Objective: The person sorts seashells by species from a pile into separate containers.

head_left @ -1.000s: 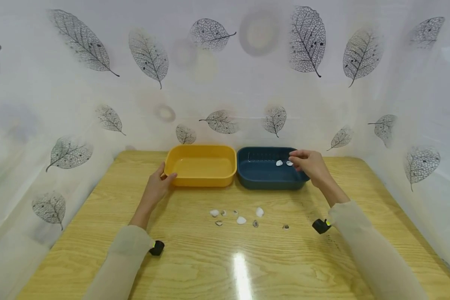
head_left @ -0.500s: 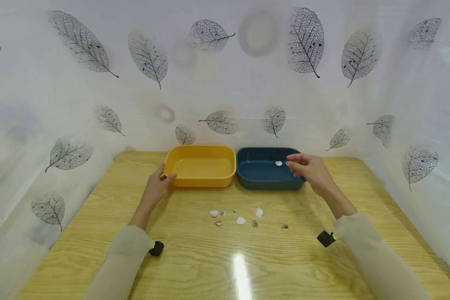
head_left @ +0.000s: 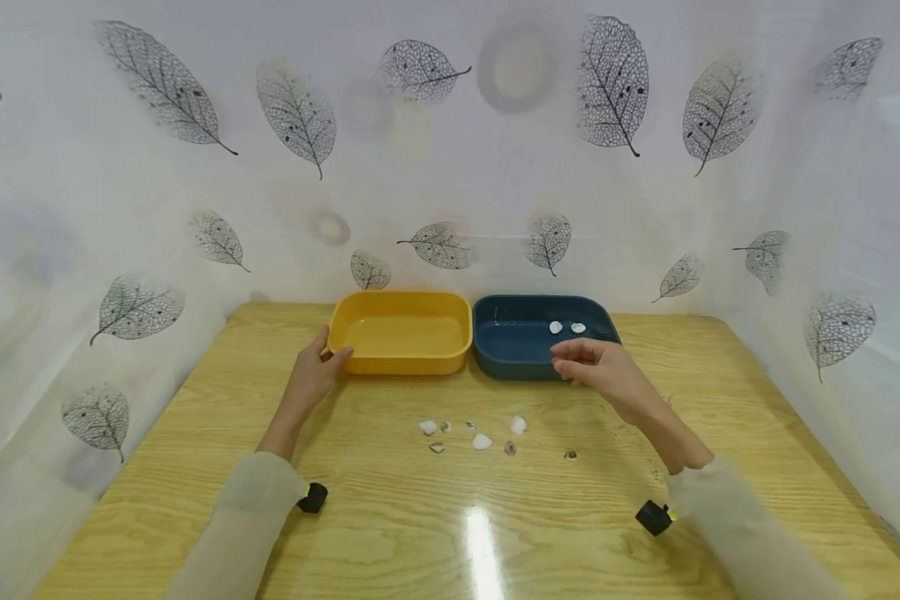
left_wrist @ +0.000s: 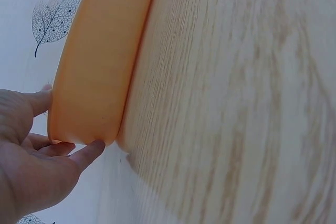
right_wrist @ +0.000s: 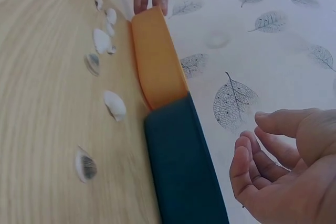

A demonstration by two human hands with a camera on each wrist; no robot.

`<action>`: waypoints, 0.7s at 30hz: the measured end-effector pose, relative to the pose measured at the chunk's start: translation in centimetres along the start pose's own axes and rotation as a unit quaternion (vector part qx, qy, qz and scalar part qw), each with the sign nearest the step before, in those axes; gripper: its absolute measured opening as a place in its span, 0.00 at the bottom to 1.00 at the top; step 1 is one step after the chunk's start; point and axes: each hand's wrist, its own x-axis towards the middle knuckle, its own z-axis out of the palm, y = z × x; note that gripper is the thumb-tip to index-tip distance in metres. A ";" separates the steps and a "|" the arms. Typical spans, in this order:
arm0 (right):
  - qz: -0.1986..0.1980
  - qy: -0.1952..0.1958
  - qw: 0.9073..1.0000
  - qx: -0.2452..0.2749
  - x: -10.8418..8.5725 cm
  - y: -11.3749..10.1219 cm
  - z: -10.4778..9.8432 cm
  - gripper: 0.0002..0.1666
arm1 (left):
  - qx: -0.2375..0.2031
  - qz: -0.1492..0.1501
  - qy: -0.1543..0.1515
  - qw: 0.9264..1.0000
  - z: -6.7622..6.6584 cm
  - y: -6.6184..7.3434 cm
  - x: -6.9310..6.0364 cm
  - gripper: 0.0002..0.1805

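Note:
My left hand (head_left: 313,374) holds the left end of the yellow tray (head_left: 401,365), thumb on its rim; in the left wrist view the fingertips touch the orange-looking wall (left_wrist: 100,61). My right hand (head_left: 607,375), fingers loosely bent and holding nothing, hovers over the front right part of the dark blue tray (head_left: 521,368). The right wrist view shows that hand (right_wrist: 289,166) beside the blue tray (right_wrist: 181,156), thumb and fingers apart. Two white shells (head_left: 556,327) (head_left: 578,328) lie in the blue tray. Several white and brownish shells (head_left: 482,442) lie on the table in front.
The two trays stand side by side at the back of the wooden table (head_left: 390,517), near a pale curtain (head_left: 450,167) with leaf prints. A brownish shell (head_left: 571,455) lies apart at the right of the loose shells. Black devices (head_left: 654,517) sit at both wrists.
My right hand has come back toward the front from above the shells in the blue tray, uncovering the right one. The left hand stays on the yellow tray.

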 end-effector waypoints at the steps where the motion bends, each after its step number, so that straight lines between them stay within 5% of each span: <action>1: -0.001 -0.006 1.000 -0.002 -0.1 0.1 0.2 0.24 | -0.002 0.000 0.000 1.000 0.0 0.0 0.0 0.42; 21: -0.006 -0.061 0.996 -0.060 -0.8 3.2 3.6 0.19 | -0.011 -0.003 -0.002 1.000 -0.1 0.1 0.0 0.43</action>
